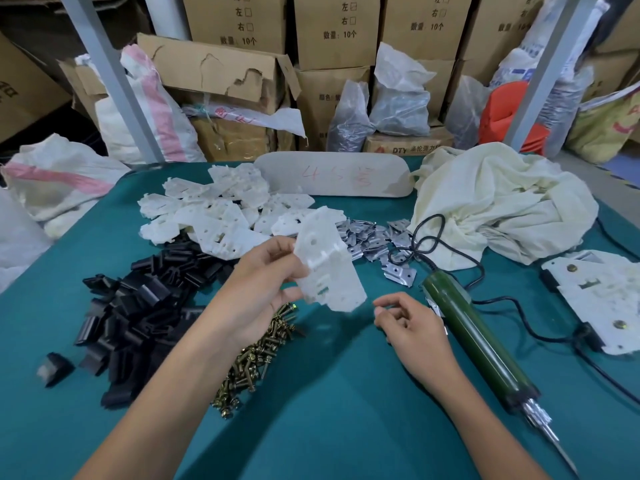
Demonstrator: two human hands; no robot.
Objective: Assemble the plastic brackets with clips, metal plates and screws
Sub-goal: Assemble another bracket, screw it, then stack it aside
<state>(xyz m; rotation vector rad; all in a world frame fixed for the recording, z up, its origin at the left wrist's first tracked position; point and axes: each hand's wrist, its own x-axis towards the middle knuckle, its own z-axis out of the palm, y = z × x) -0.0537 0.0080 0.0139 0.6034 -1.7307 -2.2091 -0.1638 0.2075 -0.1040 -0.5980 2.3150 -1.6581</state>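
White plastic bracket (329, 261) pinched in left hand (263, 282) above teal table (329, 393); right hand (405, 323) loosely curled, empty. Screws (256, 355) at 6 o'clock of bracket, black clips (138, 306) 8, green electric screwdriver (474, 341) 4, stacked cardboard boxes (336, 29) 12.

Bright, even light from above; soft shadows fall on the counter (329, 393) beneath the left grip (263, 282). Its bracket (329, 265) is slightly blurred; frame edges bow outward.

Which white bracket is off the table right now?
The bracket gripped by the left hand, raised over the screws; the rest lie in the bracket pile behind.
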